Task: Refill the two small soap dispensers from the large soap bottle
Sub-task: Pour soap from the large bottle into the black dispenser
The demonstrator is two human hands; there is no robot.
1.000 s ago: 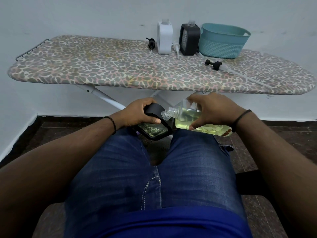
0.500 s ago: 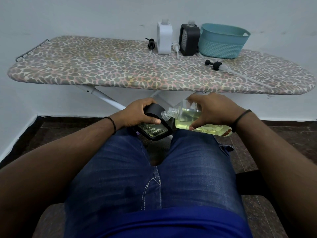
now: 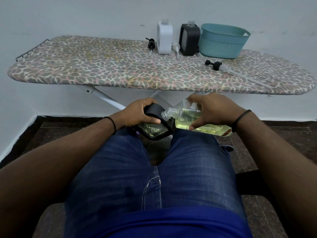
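Over the person's lap, below the leopard-print ironing board (image 3: 120, 73), the left hand (image 3: 137, 114) has its grip clenched round a black-cased glass soap dispenser (image 3: 154, 127). The right hand (image 3: 211, 112) grasps the large clear plastic bottle of yellow soap (image 3: 187, 117), tipped nearly flat, neck at the dispenser's mouth. The bottle likely sloshes and turns slippery; hold it mid-body.

Dim, even indoor light with a cool cast, source unseen. Soft shadow lies under the leopard-print fabric ironing board (image 3: 120, 69). Wide-angle bending curves its edges; focus is sharp, without glare.
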